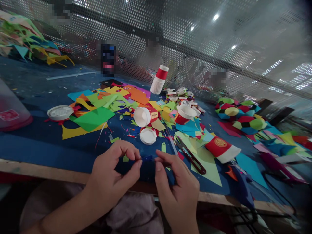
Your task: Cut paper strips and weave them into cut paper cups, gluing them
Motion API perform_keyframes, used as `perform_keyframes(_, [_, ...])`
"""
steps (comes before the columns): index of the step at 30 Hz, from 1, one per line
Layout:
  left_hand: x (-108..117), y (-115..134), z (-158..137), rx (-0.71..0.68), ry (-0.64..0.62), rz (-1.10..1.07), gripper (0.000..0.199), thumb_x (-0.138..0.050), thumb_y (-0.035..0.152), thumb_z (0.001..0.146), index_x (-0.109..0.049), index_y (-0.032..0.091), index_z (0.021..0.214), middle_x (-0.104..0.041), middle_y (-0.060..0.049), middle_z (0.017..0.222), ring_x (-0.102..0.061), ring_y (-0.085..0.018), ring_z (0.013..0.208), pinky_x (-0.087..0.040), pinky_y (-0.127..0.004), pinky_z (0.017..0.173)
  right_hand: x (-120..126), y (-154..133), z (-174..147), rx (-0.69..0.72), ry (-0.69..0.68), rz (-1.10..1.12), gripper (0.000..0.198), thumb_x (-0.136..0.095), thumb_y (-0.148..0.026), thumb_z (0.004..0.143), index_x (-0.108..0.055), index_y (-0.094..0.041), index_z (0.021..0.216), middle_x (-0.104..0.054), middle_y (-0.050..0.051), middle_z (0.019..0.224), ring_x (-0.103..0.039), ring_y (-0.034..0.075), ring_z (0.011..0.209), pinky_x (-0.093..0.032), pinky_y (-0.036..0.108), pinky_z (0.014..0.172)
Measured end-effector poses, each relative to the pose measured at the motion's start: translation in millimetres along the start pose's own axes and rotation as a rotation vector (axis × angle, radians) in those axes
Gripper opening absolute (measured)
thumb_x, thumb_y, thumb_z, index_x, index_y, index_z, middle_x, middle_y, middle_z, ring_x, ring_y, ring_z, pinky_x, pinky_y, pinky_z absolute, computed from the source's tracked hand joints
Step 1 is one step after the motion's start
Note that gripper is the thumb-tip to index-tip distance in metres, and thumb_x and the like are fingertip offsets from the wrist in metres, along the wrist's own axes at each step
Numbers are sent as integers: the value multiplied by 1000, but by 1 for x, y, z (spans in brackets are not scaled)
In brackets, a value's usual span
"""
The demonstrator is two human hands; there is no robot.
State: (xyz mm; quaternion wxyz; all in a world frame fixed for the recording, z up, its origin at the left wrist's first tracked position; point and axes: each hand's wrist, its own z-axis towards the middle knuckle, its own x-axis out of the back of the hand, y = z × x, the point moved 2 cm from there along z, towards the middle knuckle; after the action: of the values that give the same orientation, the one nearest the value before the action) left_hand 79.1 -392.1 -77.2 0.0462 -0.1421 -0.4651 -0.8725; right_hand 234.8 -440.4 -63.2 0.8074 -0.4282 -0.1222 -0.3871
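Note:
My left hand [119,167] and my right hand [174,183] face each other above the table's front edge. Thumb and forefinger are pinched together on each. Between the fingertips shows a small, thin, bluish piece [147,158], perhaps see-through; its kind is too faint to make out. Just beyond the fingers lies a white round lid [148,136]. A red and white paper cup [145,116] rests on its side behind the lid. To the right of my right hand are dark red-handled scissors [191,156] and a narrow green paper strip [163,148].
Coloured paper scraps [95,118] cover the middle. A cup stack [159,79] stands behind them. At right are a tipped red cup [222,149], a blue glue gun [240,183], a purple stapler-like tool [280,165] and patchwork paper balls [240,113]. A clear plastic container [12,107] stands left.

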Motion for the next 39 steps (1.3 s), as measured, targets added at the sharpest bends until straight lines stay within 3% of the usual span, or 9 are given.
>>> perform_keyframes(4, [0, -1, -2, 23, 10, -31, 19, -56, 10, 86, -44, 24, 86, -61, 3, 84, -63, -12, 83, -51, -24, 74, 1, -2, -1, 8, 79, 10, 18, -59, -15, 86, -65, -20, 102, -71, 3, 84, -67, 17, 72, -54, 27, 65])
perform_keyframes(9, [0, -2, -4, 48, 9, -54, 20, -56, 9, 87, -44, 25, 87, -60, 4, 86, -62, -12, 85, -50, -24, 77, 4, -1, -8, -10, 228, 155, 16, -51, -11, 88, -60, -24, 84, -61, 1, 73, -59, 18, 68, -46, 30, 60])
perform_keyframes(16, [-1, -3, -2, 54, 5, -56, 19, -55, 9, 88, -44, 25, 88, -60, 4, 86, -62, -11, 85, -49, -23, 77, 10, 1, -7, -126, 148, 272, 33, -44, -21, 97, -46, -22, 64, -39, -3, 56, -40, 13, 51, -29, 30, 47])
perform_keyframes(19, [-1, -3, -3, 72, -5, -57, 19, -56, 10, 88, -44, 25, 88, -60, 4, 86, -61, -11, 85, -49, -23, 77, 14, 4, -4, -138, 130, 171, 29, -50, -22, 97, -52, -22, 68, -46, -3, 60, -44, 13, 54, -34, 28, 51])
perform_keyframes(24, [-1, -3, -3, 80, -9, -75, 20, -55, 10, 88, -44, 26, 88, -59, 5, 86, -60, -10, 85, -48, -22, 76, 26, 16, -3, -36, 71, 59, 11, -64, -15, 89, -65, -25, 88, -65, 0, 82, -60, 17, 76, -46, 28, 68])
perform_keyframes(27, [-1, -4, -3, 73, -15, -83, 19, -55, 10, 88, -44, 26, 88, -59, 6, 86, -60, -9, 85, -48, -21, 76, 43, 23, -6, -70, 171, -3, 11, -67, -18, 88, -65, -24, 79, -65, 4, 89, -61, 21, 84, -47, 33, 74])
perform_keyframes(30, [-1, -5, -3, 74, -18, -78, 19, -55, 11, 88, -44, 26, 87, -59, 6, 86, -61, -9, 85, -48, -21, 75, 65, 30, -8, -167, 297, -121, 20, -57, -29, 95, -62, -22, 77, -63, 7, 91, -59, 24, 86, -45, 36, 76])
perform_keyframes(34, [-1, -6, -2, 62, -21, -69, 19, -55, 12, 88, -44, 26, 87, -60, 7, 85, -61, -9, 83, -48, -20, 73, 89, 43, -8, -204, 227, -212, 24, -45, -33, 98, -59, -23, 81, -61, 7, 95, -57, 25, 92, -43, 38, 80])
perform_keyframes(39, [-1, -7, -2, 53, -23, -47, 19, -56, 13, 88, -43, 26, 88, -61, 6, 86, -62, -9, 85, -48, -20, 73, 104, 53, -10, -48, 17, -294, 3, -61, -28, 89, -61, -25, 88, -59, 3, 105, -60, 21, 95, -43, 34, 83])
